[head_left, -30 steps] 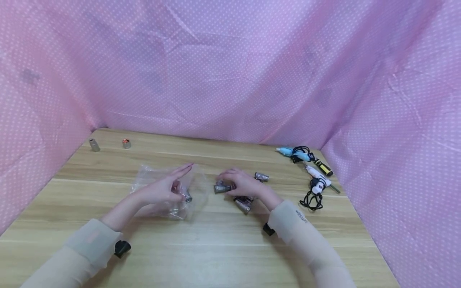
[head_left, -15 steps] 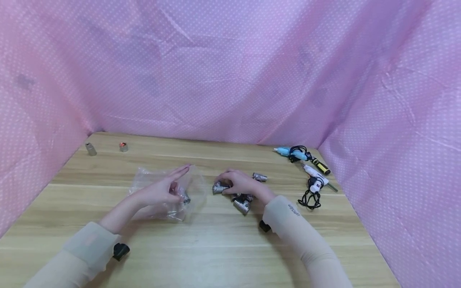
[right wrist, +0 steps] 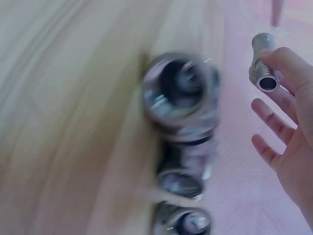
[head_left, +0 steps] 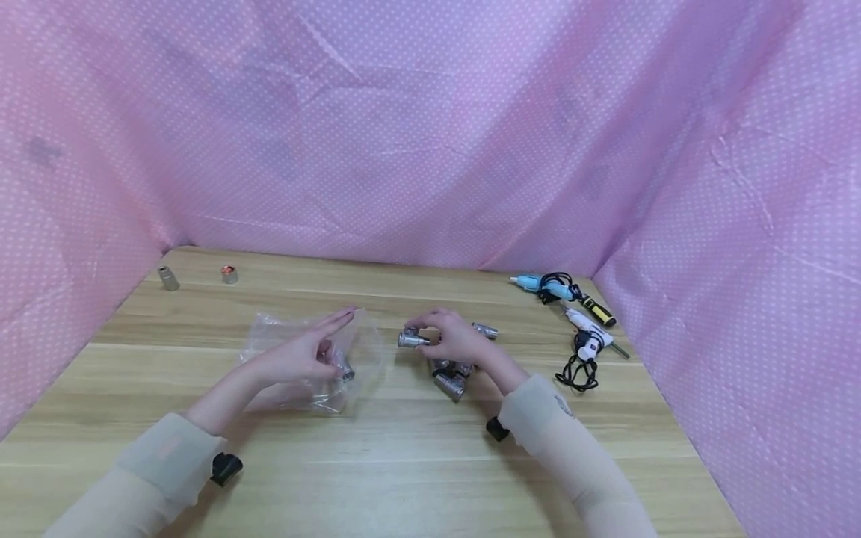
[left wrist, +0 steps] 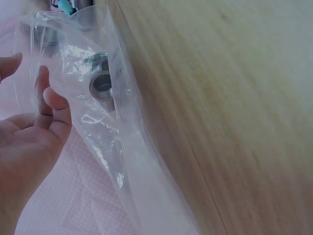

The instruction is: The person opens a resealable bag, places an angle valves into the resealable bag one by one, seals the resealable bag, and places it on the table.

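Note:
In the head view my left hand [head_left: 296, 362] is at the clear plastic bag [head_left: 371, 345], its thumb and index finger spread apart at the mouth. One metal pipe fitting [left wrist: 101, 84] with a threaded opening shows inside the bag in the left wrist view. My right hand [head_left: 452, 340] pinches another silver pipe fitting [right wrist: 265, 55] between thumb and fingers, its threaded end showing in the right wrist view. This fitting is just right of the bag, raised over the wooden table [head_left: 390, 478]. Below the right hand lie several more metal fittings [head_left: 449, 385], partly hidden by it.
At the far left stand a metal fitting [head_left: 168, 279] and a short ring-like one [head_left: 229, 275] with orange inside. On the right lie a blue glue gun [head_left: 530, 282], a white glue gun [head_left: 584, 320] with black cord and a yellow-black handled tool [head_left: 598, 310]. Pink dotted cloth [head_left: 403, 149] encloses the table.
My right hand has taken hold of one pipe fitting and lifted it off the table, away from the others. The left hand and the bag have stayed nearly in place.

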Tool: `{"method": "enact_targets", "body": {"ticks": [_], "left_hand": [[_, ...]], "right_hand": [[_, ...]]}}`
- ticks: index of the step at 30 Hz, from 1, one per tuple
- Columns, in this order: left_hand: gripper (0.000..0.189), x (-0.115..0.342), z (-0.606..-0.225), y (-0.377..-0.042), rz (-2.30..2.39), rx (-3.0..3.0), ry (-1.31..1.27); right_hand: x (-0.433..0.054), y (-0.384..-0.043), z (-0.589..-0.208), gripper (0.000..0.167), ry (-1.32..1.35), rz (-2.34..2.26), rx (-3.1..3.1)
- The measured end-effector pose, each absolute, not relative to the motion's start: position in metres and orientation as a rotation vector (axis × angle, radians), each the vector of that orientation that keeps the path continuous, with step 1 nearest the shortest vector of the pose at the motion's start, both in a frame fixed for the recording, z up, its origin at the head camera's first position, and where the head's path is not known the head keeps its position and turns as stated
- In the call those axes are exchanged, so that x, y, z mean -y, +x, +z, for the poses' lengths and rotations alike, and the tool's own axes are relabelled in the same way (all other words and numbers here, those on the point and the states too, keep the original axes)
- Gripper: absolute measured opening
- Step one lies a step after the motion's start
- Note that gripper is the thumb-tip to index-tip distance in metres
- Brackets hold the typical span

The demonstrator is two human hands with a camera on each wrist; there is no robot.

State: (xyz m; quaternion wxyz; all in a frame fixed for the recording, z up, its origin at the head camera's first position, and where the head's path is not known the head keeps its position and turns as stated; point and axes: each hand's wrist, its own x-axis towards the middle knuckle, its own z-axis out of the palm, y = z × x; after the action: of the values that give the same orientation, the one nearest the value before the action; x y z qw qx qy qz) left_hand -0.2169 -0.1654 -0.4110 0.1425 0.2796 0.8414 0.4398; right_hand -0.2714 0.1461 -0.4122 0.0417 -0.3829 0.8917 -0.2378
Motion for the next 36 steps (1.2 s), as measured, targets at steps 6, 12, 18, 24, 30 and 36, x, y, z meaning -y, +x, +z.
{"method": "enact_targets", "body": {"ticks": [6, 12, 18, 24, 30, 36], "left_hand": [[0.104, 0.165, -0.41, -0.216, 1.286, -2.405, 0.797], [0.105, 0.165, -0.409, -0.215, 1.301, -2.384, 0.768], [0.105, 0.164, -0.406, -0.214, 1.315, -2.349, 0.735], [0.104, 0.163, -0.406, -0.214, 1.315, -2.345, 0.757], [0.103, 0.163, -0.407, -0.214, 1.296, -2.371, 0.781], [0.105, 0.161, -0.405, -0.214, 1.283, -2.392, 0.789]], "right_hand": [[-0.137, -0.259, -0.398, 0.044, -1.287, -0.774, -2.806], [-0.119, -0.247, -0.389, 0.045, -1.338, -0.77, -2.867], [-0.1, -0.246, -0.392, 0.044, -1.42, -0.791, -2.884], [-0.083, -0.25, -0.401, 0.044, -1.396, -0.705, -2.854], [-0.071, -0.256, -0.408, 0.045, -1.387, -0.568, -2.831], [-0.06, -0.258, -0.415, 0.044, -1.36, -0.432, -2.847]]}}
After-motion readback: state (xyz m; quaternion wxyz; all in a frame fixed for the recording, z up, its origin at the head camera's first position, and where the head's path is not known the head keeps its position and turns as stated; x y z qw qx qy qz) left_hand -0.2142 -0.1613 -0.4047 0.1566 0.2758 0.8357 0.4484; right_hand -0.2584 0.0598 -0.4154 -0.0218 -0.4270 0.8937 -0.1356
